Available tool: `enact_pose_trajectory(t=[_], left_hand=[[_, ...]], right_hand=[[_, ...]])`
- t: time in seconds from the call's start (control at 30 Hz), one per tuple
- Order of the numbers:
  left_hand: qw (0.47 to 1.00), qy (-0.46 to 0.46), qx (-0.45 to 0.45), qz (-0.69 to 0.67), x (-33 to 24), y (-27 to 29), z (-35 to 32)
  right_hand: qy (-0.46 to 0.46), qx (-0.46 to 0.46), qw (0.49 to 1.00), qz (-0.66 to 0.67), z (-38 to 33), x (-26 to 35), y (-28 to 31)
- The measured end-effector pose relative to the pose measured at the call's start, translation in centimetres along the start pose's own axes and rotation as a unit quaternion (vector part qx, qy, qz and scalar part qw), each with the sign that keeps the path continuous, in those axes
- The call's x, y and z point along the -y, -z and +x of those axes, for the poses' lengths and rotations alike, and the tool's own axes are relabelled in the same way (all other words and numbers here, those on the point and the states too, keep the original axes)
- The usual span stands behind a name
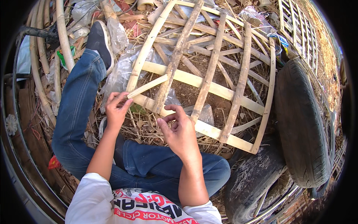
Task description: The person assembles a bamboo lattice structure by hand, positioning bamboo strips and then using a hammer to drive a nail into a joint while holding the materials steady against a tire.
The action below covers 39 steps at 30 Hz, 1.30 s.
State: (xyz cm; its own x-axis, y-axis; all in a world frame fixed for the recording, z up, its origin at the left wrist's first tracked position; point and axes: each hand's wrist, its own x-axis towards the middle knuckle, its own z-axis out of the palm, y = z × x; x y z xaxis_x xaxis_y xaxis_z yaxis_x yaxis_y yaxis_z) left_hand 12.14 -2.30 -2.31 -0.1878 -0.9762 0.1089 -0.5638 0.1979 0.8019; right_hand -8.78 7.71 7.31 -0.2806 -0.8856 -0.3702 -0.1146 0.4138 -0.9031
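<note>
My left hand (pixel 116 108) pinches the near end of a short split bamboo strip (pixel 148 86) between thumb and fingers. The strip slants up to the right, its far end over a slat of the bamboo lattice panel (pixel 211 87). My right hand (pixel 178 128) is held by the panel's near edge, fingers curled, with a gap between thumb and forefinger and nothing visible in it. Pale flat crosspieces and rougher, rounded slats make up the panel. It lies in front of me, its near left corner close to my left hand.
Two worn tyres (pixel 304 125) stand at the right, beside the panel. Another bamboo lattice (pixel 298 28) lies at the far right. Long bamboo poles (pixel 64 35) and a dark metal frame (pixel 16 93) are on the left. Plastic sheeting (pixel 125 72), straw and scraps cover the ground around my bent legs.
</note>
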Motion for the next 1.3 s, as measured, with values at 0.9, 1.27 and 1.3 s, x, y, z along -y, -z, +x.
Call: enact_pose_trajectory(t=[0.9,1.27,1.3], left_hand=[[0.968,0.091,0.142,-0.185,3.9,2.3,0.4],[0.854,0.212,0.181,-0.44,4.1,2.6,1.1],[0.848,0.215,0.178,-0.451,4.4,2.8,0.9]], right_hand=[[0.011,-0.062,0.997,0.041,-2.6,-1.1,-7.0],[0.155,-0.007,0.825,-0.543,7.0,0.9,-8.3],[0.186,0.0,0.81,-0.556,6.7,1.3,-8.2]])
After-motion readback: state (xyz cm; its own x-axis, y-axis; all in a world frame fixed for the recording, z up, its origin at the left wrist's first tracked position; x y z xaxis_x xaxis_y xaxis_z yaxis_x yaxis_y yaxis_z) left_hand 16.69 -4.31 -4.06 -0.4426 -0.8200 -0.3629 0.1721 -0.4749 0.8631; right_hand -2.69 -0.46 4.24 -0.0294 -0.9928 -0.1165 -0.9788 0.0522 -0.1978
